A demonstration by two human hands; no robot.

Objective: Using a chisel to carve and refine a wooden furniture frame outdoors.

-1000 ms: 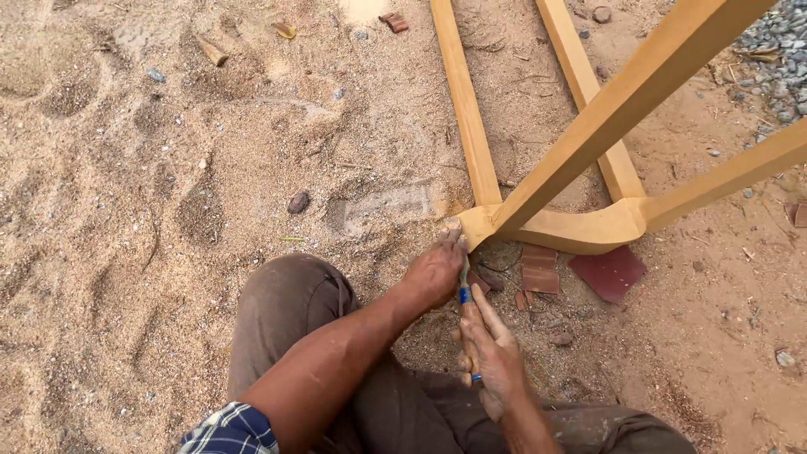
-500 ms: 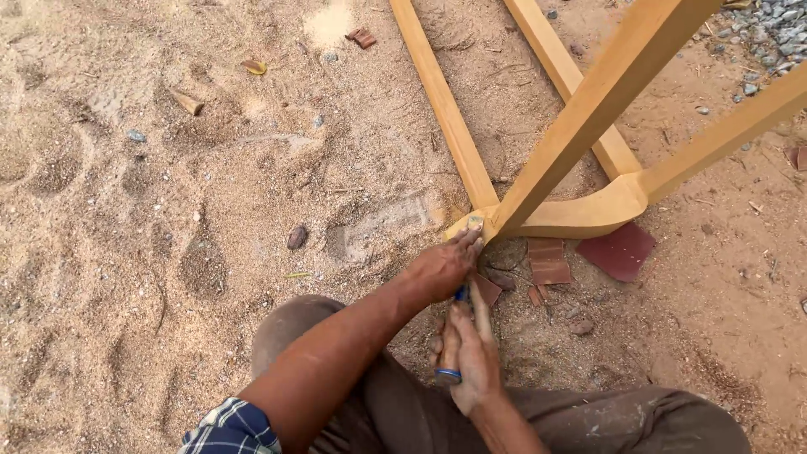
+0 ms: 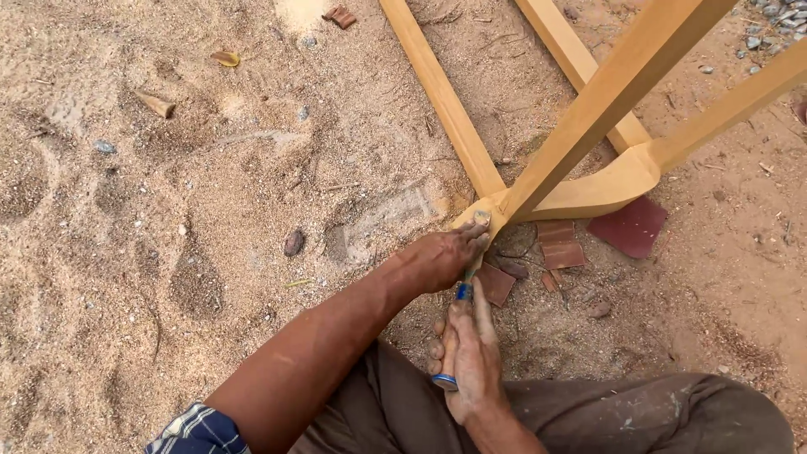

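A light wooden frame of several joined bars rests on sandy ground. My left hand reaches to its near corner joint, fingertips pressing on the tip of a tool there. My right hand is wrapped around that tool's handle, which has blue bands; its thin blade runs up under my left fingers to the joint. My forearm crosses my knee in brown trousers.
Pieces of reddish-brown sandpaper and smaller scraps lie beside the joint. Stones, a small wood chip and a dry leaf are scattered over footprinted sand. Gravel shows at the top right.
The view has shifted slightly, so the frame sits a little higher and to the left. Both hands stay at the corner joint with the tool; my right hand has slid a little lower.
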